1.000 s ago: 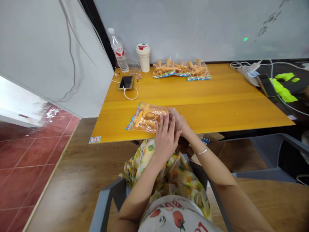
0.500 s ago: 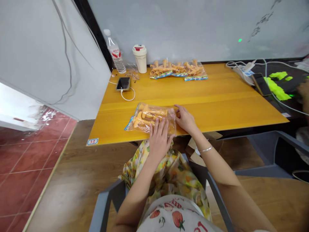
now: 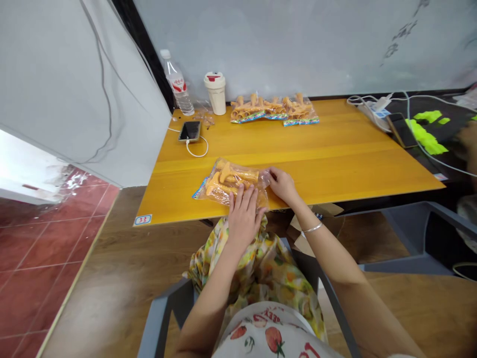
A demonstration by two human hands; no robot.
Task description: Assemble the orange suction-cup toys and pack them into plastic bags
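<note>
A clear plastic bag of orange parts (image 3: pixel 227 180) lies near the front edge of the yellow wooden table (image 3: pixel 335 159). My left hand (image 3: pixel 244 215) rests flat on the bag's near right part, fingers stretched out over it. My right hand (image 3: pixel 282 183) is at the bag's right end, fingers curled and pinching the plastic edge. A silver bracelet is on my right wrist. Two more filled bags (image 3: pixel 274 110) lie side by side at the back of the table.
At the back left stand a water bottle (image 3: pixel 177 87) and a white cup (image 3: pixel 216 93), with a phone (image 3: pixel 189 131) on a white cable in front. A power strip (image 3: pixel 374 107), cables and green-and-black items (image 3: pixel 428 129) lie at the right. A grey chair stands at the right.
My hands, stacked together at the bag's right end a second ago, have parted: the left lies flat on the bag, the right holds its right edge. The view shifted slightly.
</note>
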